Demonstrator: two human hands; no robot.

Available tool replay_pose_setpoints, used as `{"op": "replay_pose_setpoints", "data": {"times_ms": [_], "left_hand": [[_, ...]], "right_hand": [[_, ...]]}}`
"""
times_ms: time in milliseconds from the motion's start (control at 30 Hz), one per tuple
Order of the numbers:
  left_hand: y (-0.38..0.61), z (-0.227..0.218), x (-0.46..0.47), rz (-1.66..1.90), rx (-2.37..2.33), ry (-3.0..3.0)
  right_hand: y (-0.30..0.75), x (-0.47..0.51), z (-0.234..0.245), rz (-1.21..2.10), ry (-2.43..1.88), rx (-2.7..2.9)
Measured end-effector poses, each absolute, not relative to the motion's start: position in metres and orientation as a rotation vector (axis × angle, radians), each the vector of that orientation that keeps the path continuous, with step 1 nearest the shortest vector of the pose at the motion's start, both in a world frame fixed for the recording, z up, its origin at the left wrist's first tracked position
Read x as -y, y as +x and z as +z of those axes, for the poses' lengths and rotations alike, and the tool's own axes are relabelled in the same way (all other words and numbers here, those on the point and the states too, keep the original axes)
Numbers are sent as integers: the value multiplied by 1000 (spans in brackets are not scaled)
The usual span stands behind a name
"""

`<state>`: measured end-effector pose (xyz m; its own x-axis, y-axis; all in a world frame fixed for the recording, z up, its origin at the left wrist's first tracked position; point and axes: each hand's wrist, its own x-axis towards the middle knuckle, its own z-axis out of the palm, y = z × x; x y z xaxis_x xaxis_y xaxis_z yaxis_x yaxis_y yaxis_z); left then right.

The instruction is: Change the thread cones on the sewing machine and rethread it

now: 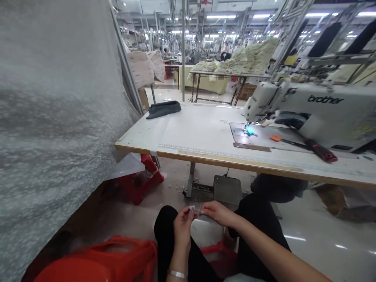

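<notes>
My left hand [182,224] and my right hand [217,212] meet low in the view, above my lap and between my knees in black trousers. Both pinch a tiny pale object [195,210] between their fingertips; it is too small to name. A silver bracelet [177,273] circles my left wrist. The white sewing table [199,131] stands in front of me, well above and beyond my hands.
A white Brother sewing machine [311,109] sits on the table's right, with a red-handled screwdriver [319,150] and a metal ruler [252,147] beside it. A dark folded cloth [163,109] lies at the far left corner. A foot pedal [227,189], a red stool [141,178], an orange bag [111,260] and a large white sheet [55,117] surround me.
</notes>
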<state>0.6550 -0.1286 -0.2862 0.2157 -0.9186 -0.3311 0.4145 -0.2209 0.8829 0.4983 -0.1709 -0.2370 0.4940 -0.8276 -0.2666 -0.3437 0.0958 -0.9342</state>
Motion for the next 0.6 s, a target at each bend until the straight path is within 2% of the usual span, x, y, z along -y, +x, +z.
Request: {"op": "replay_pose_setpoints", "data": {"times_ms": [100,400,533,600], "left_hand": [[656,-282,124,-1383,419,1214],[680,-277,153,-1332,293,1321],[687,-272,172,-1301,243,1295],[692,-268,179,-1252,334,1334]], "right_hand": [[476,165,-231,-571,-1372,-1095],[422,190,-208,-1157,-1250,-1205],[416,196,-181,-1359,-1046,-962],[408,194,-163,-1400,-1162,-1011]]}}
